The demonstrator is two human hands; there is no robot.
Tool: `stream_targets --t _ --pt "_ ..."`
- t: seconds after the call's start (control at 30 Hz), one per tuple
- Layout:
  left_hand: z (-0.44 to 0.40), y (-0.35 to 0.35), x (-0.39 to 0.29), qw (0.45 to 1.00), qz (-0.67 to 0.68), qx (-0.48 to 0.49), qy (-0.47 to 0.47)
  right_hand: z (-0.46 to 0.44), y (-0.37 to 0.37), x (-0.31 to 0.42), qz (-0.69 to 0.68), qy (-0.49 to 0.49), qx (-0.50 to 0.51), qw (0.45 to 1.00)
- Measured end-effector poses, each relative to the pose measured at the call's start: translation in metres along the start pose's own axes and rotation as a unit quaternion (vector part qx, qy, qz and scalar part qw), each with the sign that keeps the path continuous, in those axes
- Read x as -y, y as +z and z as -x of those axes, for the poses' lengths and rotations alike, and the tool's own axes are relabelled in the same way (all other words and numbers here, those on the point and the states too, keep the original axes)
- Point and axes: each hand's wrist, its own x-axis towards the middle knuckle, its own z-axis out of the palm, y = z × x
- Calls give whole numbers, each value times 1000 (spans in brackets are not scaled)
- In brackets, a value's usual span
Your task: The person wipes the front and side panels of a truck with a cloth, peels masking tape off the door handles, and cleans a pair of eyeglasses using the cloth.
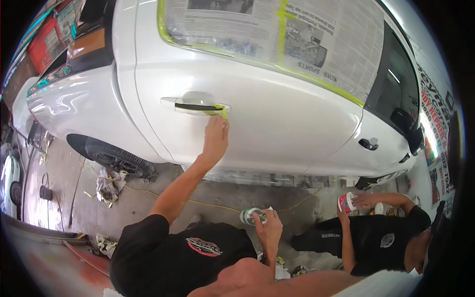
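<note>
Over concrete floor (237, 191), masking is seemingly being worked: yellow tape (224, 112) is being pinched at the door handle (190, 106) by the left hand (216, 138), a round roll-like object (245, 217) being gripped by the right hand (269, 230); fingertip guidance is likely being required next.

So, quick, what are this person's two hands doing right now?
Left hand: fingertips at the yellow-green tape on the black door handle; grip unclear.
Right hand: closed around a round green-and-clear object.
</note>
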Motion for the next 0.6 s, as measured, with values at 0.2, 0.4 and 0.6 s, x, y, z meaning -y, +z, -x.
stream_targets --t 0.2,0.4,0.6 --pt "11 59 -34 981 182 65 33 -13 19 9 15 -33 38 999" --pt "47 68 -44 926 182 252 -215 2 6 -3 0 -42 -30 999" --pt "74 38 -20 892 314 154 -286 13 -4 -14 28 14 -53 998"
